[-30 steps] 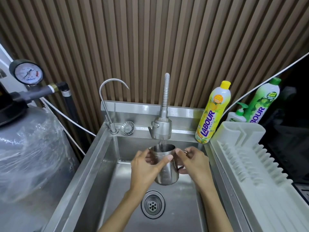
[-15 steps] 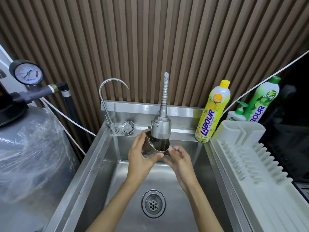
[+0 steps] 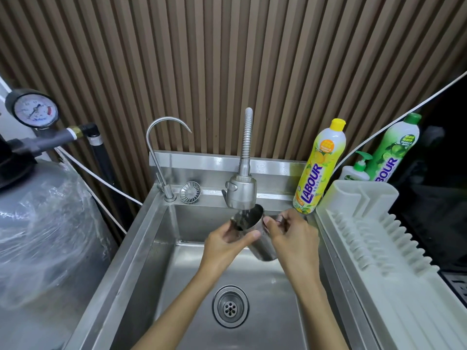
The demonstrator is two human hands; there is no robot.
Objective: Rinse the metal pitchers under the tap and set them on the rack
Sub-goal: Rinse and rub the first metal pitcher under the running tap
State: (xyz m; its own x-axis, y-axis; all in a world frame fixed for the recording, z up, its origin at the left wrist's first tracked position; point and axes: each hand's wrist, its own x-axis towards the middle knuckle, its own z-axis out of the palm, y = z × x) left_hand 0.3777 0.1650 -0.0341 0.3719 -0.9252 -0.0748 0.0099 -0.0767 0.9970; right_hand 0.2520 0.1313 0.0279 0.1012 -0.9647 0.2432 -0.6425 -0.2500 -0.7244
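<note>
Steel basin (image 3: 151,248) nearest, then the left grip (image 3: 225,245) clasping the tilted pitcher (image 3: 261,248) and the right grip (image 3: 290,238) pinching its handle, mouth under the running tap (image 3: 241,195), where slow rolling should rinse every inner side.

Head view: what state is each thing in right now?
Spray tap, running.
Metal pitcher, tilted under the spray, mouth up toward it.
Left hand, grips the pitcher's body.
Right hand, holds its handle.
Gooseneck tap, no water showing.
Rack, no pitcher on it.
Yellow bottle, upright, capped.
</note>
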